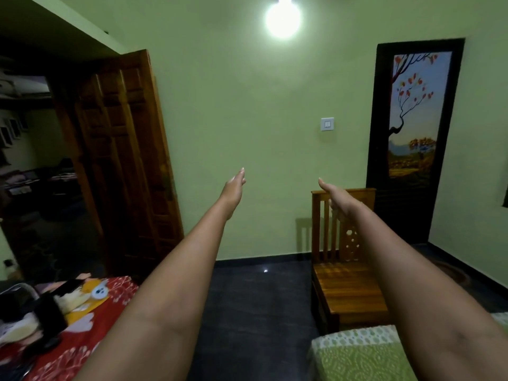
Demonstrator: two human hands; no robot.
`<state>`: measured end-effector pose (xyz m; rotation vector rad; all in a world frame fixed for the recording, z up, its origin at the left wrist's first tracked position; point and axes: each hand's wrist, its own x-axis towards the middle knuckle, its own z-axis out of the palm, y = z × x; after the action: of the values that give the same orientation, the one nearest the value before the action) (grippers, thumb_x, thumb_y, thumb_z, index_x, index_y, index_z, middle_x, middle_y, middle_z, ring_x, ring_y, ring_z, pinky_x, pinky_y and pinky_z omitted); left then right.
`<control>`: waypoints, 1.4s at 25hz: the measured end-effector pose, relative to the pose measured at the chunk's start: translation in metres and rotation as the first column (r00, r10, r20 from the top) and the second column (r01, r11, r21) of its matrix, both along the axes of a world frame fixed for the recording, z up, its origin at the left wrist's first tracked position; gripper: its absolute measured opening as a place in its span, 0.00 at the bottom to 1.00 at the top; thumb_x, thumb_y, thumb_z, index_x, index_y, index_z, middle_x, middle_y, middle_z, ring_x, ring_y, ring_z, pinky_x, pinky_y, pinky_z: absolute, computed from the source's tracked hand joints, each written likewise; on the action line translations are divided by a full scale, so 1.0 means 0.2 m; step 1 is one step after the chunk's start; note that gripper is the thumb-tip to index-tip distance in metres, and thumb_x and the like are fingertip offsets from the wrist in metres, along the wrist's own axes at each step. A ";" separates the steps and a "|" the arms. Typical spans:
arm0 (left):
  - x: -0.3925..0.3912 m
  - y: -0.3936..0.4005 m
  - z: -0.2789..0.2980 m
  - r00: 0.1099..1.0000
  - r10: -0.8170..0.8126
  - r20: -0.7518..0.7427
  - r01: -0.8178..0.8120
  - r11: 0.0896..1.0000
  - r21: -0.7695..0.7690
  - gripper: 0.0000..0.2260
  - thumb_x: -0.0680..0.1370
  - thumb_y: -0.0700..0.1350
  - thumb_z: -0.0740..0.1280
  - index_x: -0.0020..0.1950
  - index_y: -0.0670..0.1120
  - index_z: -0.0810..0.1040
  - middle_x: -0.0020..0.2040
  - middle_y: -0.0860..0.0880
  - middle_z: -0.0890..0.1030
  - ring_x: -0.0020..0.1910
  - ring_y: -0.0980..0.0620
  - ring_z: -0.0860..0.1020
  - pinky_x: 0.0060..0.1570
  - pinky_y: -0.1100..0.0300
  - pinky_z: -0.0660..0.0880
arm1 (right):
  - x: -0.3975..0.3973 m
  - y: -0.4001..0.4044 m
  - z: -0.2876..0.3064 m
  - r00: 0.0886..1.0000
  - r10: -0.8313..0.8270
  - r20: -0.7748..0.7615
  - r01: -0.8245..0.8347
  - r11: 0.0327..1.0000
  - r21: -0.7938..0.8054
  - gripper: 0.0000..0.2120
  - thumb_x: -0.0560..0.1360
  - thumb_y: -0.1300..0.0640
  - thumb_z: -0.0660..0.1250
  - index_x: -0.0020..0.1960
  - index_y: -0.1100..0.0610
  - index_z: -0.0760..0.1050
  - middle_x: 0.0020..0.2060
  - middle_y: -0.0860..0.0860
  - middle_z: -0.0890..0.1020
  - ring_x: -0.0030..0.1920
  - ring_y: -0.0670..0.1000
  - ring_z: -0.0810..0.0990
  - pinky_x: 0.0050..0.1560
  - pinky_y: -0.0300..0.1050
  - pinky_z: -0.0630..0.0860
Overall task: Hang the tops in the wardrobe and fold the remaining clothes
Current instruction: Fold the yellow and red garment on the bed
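So both hands are empty, fingers straight: left hand [233, 185] is nearer the clothes pile [49, 306] lying down-left on the bed [82, 350]; right hand [334, 193] hovers farther off.

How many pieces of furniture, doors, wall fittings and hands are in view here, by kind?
Hands: 2, left hand and right hand, both open with nothing in their grip
Doors: 2, wooden door and painted door
Chairs: 1, wooden chair
Wall switches: 1, switch
Lamps: 1, lit bulb
Total: 7
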<state>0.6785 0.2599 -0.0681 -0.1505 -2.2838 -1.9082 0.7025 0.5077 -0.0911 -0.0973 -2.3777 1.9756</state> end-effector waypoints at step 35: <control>-0.98 3.54 -0.23 0.100 -0.982 0.157 0.995 0.098 -0.018 0.26 0.82 0.59 0.50 0.77 0.47 0.57 0.76 0.48 0.63 0.75 0.46 0.59 0.74 0.47 0.55 | 0.26 2.25 -0.32 0.103 -0.978 0.182 0.994 0.106 0.008 0.35 0.77 0.35 0.55 0.77 0.52 0.51 0.75 0.57 0.59 0.74 0.63 0.58 0.72 0.60 0.59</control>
<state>0.4821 0.9679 -0.1132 -2.2708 -2.5064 -2.1109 0.7541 0.9577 -0.1554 -1.4804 -1.3038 1.2701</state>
